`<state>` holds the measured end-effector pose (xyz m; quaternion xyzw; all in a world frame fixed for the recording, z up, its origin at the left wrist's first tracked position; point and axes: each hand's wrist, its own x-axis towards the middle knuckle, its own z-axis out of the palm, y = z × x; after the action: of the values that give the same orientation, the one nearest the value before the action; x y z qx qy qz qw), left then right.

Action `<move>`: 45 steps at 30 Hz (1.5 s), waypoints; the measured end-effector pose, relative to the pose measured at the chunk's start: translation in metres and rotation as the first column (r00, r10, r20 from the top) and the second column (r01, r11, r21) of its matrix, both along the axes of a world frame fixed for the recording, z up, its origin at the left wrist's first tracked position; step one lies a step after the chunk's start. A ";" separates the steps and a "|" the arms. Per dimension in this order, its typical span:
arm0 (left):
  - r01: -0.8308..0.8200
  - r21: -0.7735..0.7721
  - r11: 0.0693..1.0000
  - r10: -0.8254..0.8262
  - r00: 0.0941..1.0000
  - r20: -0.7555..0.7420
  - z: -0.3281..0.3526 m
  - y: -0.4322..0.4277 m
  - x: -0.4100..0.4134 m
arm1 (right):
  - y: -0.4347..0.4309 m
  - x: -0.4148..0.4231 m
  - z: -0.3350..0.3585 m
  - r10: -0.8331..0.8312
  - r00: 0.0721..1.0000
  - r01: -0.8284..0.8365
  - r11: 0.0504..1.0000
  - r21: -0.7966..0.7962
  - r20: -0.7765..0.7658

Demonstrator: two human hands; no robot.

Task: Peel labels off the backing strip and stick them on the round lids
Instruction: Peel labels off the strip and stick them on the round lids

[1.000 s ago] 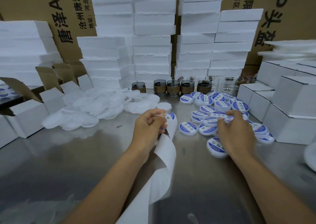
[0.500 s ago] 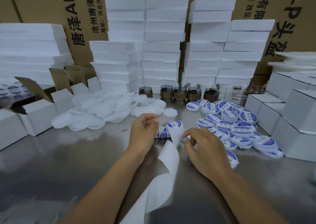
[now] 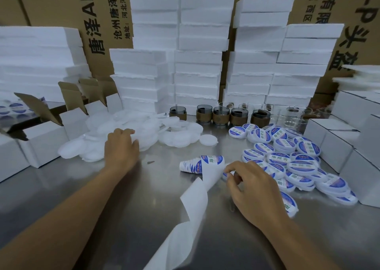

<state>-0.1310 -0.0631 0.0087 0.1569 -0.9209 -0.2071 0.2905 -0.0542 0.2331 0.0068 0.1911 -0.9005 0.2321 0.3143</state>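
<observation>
1. Left hand [image 3: 121, 146]: I see it laid on the near edge of the heap of plain white lids [image 3: 144, 129], left of centre on the steel table [image 3: 133, 218]. The fingers bend over the lids. I cannot tell whether they grip one.

2. Right hand [image 3: 253, 189]: it is near and right of centre. Thumb and forefinger are pinched together on a blue-and-white label [image 3: 225, 175] at the right edge of the backing strip [image 3: 195, 206].

3. Label roll [image 3: 190, 166]: it lies on its side on the table, just left of the right hand. The bare strip runs from it toward the near edge, twisting once.

4. Labelled lids [image 3: 298, 162]: they are heaped right of the right hand. 1 lies partly under the wrist.

5. Single plain lid [image 3: 208, 140]: it lies alone between the 2 heaps.

6. Far side: 5 dark cups [image 3: 221, 115] in brown sleeves stand in a row before stacks of white foam slabs [image 3: 197, 68]. White cartons [image 3: 339, 146] border the right side.
</observation>
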 end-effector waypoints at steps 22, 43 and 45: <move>0.399 0.491 0.775 -0.296 0.915 -0.276 0.043 0.079 0.042 | 0.001 0.002 0.002 -0.004 1.000 0.005 1.000 -0.018 0.027; 0.502 0.852 -0.146 -0.643 0.606 -0.467 0.026 0.129 0.079 | -0.034 0.021 0.022 0.505 0.834 -0.075 0.502 -0.862 0.222; 0.530 0.837 -0.139 -0.629 0.605 -0.488 0.024 0.133 0.080 | -0.036 0.022 0.022 0.526 0.824 -0.083 0.483 -0.872 0.212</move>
<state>-0.0510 0.0698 0.0328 -0.1187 -0.5576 -0.8209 -0.0347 -0.0326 0.1968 0.0292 0.1205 -0.6744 0.7218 0.0985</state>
